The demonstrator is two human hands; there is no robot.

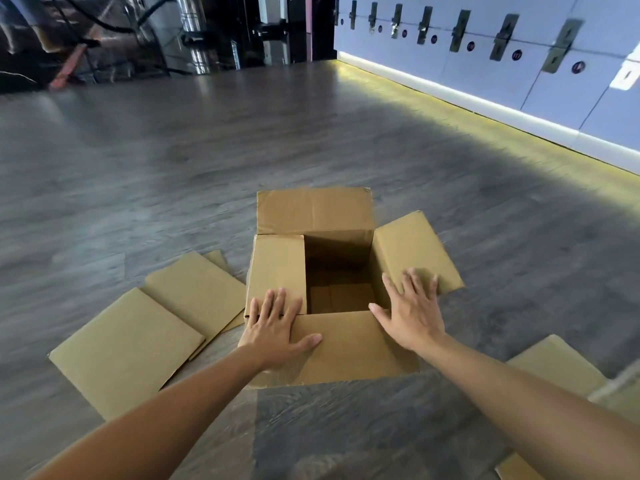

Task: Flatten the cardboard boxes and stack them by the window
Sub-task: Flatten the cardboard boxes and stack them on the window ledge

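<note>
An upright brown cardboard box (313, 211) stands on the floor in front of me with all its top flaps spread out and its inside dark. My left hand (275, 329) lies flat, fingers apart, across the left flap and the near flap. My right hand (410, 311) presses flat on the right flap at the box's near right corner. Neither hand grips anything. A flattened box (145, 327) lies on the floor to the left, touching the upright box's side.
More flat cardboard (554, 367) lies at the lower right. Grey wood-look floor (173, 150) stretches ahead. A row of pale blue lockers (519, 74) with a lit base strip runs along the right. Dark glass and metal posts (194, 32) stand at the back.
</note>
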